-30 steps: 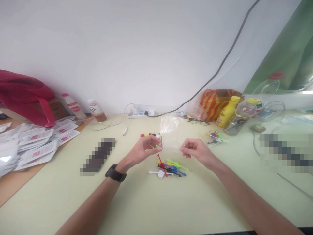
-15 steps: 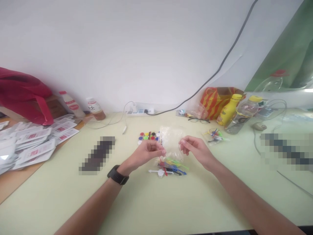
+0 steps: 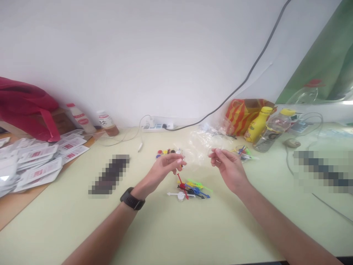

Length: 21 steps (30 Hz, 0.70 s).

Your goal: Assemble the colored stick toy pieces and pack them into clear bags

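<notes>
My left hand (image 3: 168, 163) and my right hand (image 3: 227, 165) are raised over the table, fingers pinched at either side of a clear plastic bag (image 3: 200, 149). The bag is see-through and blurred, so its edges at the fingertips are hard to make out. Below the hands lies a loose pile of plastic arrow spinners: a white spinner (image 3: 181, 195), a red spinner (image 3: 182, 186), a blue spinner (image 3: 198, 190), and black, yellow and green ones. Small coloured round discs (image 3: 165, 151) sit behind my left hand, which partly hides them.
Another bag of coloured spinners (image 3: 243, 151) lies to the right. Behind it stand a yellow bottle (image 3: 258, 124), a clear bottle (image 3: 275, 130) and a striped bag (image 3: 237, 116). A power strip (image 3: 157, 127) runs along the wall. White packets (image 3: 38, 158) are stacked at left.
The clear bag has moved off the spinners, up and away toward the wall, and looks more spread out. My right hand has shifted right, widening the gap between my hands.
</notes>
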### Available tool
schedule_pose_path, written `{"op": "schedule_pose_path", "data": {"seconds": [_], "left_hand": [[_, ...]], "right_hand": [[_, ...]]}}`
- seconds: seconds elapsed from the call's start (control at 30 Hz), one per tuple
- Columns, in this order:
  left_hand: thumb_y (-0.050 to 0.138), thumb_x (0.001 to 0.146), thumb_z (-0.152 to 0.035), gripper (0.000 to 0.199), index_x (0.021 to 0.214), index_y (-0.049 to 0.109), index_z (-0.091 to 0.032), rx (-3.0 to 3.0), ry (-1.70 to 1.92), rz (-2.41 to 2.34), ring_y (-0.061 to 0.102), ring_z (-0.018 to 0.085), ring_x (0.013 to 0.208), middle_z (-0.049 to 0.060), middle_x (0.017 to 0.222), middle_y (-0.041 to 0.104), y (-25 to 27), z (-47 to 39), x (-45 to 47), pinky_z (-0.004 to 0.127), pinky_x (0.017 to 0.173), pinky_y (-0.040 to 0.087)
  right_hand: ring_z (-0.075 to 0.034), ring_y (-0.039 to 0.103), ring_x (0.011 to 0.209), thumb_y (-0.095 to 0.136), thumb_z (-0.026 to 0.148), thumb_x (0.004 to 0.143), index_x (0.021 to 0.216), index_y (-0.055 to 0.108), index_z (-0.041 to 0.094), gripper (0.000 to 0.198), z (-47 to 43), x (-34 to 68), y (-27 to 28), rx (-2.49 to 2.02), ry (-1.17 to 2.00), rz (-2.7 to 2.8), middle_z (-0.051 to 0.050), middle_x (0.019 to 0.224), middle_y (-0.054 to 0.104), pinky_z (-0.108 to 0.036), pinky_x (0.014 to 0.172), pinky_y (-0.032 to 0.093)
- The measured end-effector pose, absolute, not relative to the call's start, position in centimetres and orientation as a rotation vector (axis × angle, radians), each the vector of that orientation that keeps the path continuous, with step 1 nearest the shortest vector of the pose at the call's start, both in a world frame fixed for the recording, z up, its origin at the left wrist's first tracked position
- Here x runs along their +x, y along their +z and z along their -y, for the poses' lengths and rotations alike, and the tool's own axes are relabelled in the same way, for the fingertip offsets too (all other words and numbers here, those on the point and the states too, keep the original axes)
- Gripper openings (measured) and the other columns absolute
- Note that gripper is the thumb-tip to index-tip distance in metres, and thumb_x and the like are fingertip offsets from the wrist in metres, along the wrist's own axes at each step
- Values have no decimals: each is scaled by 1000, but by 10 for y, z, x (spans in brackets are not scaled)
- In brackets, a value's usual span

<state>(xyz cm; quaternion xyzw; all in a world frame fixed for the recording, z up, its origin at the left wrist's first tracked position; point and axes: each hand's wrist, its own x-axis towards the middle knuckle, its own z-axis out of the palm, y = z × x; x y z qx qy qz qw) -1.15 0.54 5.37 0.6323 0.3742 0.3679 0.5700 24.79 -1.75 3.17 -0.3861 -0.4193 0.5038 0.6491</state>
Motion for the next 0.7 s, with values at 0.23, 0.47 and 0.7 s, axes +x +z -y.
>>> {"op": "schedule_pose_path", "data": {"seconds": [0.23,0.47,0.7], "left_hand": [[76,88,-46,29,95,79,-18,1690,787,-882,72,25,95,10,101,78,46,1,-1,34,82,57],[69,93,-46,29,85,78,-19,1885,790,-962,68,19,77,6,86,77,49,-6,-10,30,71,52],[69,93,-47,31,84,74,-18,1855,798,-967,70,23,84,8,86,76,56,-11,-21,35,80,55]], "right_hand": [[-16,59,68,79,49,84,95,80,23,28,22,237,27,-954,1103,944,-8,91,75,-35,68,53],[-16,62,72,76,54,85,104,73,24,36,15,249,28,-977,1126,1000,-5,92,73,-31,64,52],[-14,52,62,79,50,84,81,74,21,30,6,267,32,-1023,1056,1072,-2,72,64,-29,57,43]]}}
